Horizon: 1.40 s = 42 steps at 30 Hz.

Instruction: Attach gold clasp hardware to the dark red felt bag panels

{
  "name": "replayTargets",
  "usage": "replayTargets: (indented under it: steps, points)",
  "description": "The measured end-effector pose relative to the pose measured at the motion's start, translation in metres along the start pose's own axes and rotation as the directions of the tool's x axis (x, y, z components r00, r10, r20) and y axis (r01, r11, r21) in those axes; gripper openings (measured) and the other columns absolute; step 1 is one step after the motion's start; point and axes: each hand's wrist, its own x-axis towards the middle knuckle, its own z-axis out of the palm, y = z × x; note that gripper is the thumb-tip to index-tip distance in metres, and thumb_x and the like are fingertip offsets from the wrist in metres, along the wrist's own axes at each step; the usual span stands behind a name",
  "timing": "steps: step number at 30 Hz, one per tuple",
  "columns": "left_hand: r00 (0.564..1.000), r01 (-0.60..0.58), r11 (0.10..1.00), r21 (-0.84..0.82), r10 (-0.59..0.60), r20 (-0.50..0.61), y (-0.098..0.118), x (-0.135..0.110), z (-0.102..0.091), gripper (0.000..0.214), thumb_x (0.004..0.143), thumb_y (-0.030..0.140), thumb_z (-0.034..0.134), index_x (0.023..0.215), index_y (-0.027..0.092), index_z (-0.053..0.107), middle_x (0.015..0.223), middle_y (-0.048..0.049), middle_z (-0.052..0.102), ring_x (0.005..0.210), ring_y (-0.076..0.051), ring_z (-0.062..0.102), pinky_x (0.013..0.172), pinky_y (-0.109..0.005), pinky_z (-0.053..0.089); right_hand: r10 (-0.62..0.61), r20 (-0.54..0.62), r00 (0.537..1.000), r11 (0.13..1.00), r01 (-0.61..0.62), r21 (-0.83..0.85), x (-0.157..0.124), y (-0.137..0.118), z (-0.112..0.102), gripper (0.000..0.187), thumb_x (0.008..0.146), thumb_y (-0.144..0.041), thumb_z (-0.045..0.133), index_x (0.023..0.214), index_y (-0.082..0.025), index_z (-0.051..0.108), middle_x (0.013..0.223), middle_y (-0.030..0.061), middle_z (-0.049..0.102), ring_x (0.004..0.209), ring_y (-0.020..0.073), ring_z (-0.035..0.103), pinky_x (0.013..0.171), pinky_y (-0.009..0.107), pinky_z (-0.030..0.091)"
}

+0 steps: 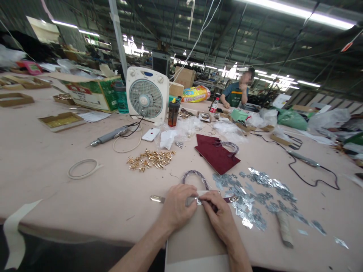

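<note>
My left hand (177,207) and my right hand (219,216) meet at the top edge of a beige flat bag panel (195,238) that lies at the table's near edge. Both hands are closed in a pinch on a small silver metal piece (198,201) on that edge. A braided handle (195,175) arches just beyond my fingers. A dark strap end with a metal clasp (231,199) sticks out to the right of my right hand, and a silver metal tab (157,198) lies left of my left hand.
Scattered silver metal plates (255,196) lie to the right, a pile of gold fittings (150,158) ahead left. Dark red bag panels (217,153), a tape ring (82,169), an electric screwdriver (109,136), a white fan (147,94) and boxes stand beyond. Another person (236,93) sits far across.
</note>
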Motion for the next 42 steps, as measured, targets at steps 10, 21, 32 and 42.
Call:
replayTargets:
  steps: [10,21,32,42]
  points:
    - [0.999,0.012,0.999,0.042,-0.013,0.03,-0.003,0.001,0.002,0.023,0.084,0.019,0.068,0.104,0.03,0.071,0.121,0.0012,0.076,0.116,-0.025,0.067,0.103,-0.047,0.047,-0.053,-0.543,0.838,0.995,-0.001,-0.099,-0.007,0.006,-0.005,0.027,0.097,-0.033,0.066,0.122,-0.022,0.07,0.119,0.0107,0.064,0.097,0.0221,0.064,0.085,0.039,0.057]
    - [0.999,0.005,1.0,0.021,-0.006,0.049,-0.002,0.003,-0.002,0.022,0.094,0.02,0.056,0.107,0.029,0.072,0.119,-0.0005,0.077,0.114,-0.024,0.068,0.103,-0.044,0.048,-0.084,-0.894,0.44,0.675,-0.635,-0.375,-0.065,0.085,-0.131,0.074,0.081,-0.059,0.065,0.132,-0.006,0.068,0.122,0.0265,0.063,0.128,0.0457,0.049,0.107,0.059,0.043]
    - [0.999,-0.039,0.997,0.066,0.037,0.021,-0.001,0.005,-0.001,0.028,0.097,0.02,0.047,0.103,0.027,0.073,0.117,-0.0011,0.079,0.11,-0.024,0.071,0.099,-0.045,0.054,0.344,-0.892,0.293,0.738,-0.671,0.064,-0.091,0.105,-0.154,0.053,0.082,-0.052,0.062,0.124,-0.02,0.069,0.112,0.0163,0.071,0.104,0.0374,0.066,0.093,0.055,0.052]
    - [0.996,-0.081,0.989,0.123,0.077,0.038,-0.004,0.005,0.003,0.022,0.097,0.028,0.053,0.109,0.027,0.071,0.12,-0.0037,0.077,0.115,-0.027,0.07,0.101,-0.049,0.054,0.572,-0.516,0.637,0.492,0.238,0.838,-0.006,0.007,-0.076,0.044,0.091,-0.065,0.064,0.093,-0.021,0.061,0.062,-0.0099,0.036,0.048,0.0079,0.036,0.045,0.018,0.034]
